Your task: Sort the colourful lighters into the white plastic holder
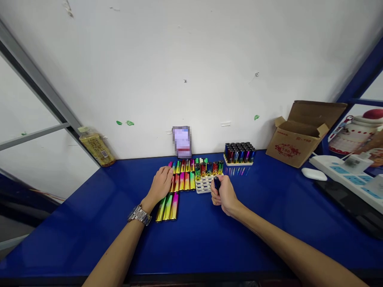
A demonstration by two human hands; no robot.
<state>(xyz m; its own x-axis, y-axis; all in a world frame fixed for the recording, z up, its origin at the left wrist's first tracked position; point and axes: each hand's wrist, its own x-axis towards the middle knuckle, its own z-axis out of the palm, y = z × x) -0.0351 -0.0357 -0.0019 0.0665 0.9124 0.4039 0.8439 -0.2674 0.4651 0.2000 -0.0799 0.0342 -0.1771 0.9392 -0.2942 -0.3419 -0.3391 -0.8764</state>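
Note:
My right hand (224, 195) is shut around a dark blue lighter (217, 183), which sticks up from my fist just above the front corner of a white plastic rack (204, 184). Upright lighters with black tops fill the rack's back rows, while its front holes show bare. My left hand (161, 184) lies flat on the ends of rainbow-metallic lighters (182, 182) set side by side in rows on the table. A group of 3 similar lighters (167, 208) lies just in front of that hand.
A second rack packed with upright lighters (239, 154) stands at the back of the blue table (191, 239), against a white wall. Around it are an amber plastic bottle (97, 146), a blurred card (181, 141), an open cardboard box (295, 137), a white mouse (314, 173) and a power strip (344, 175).

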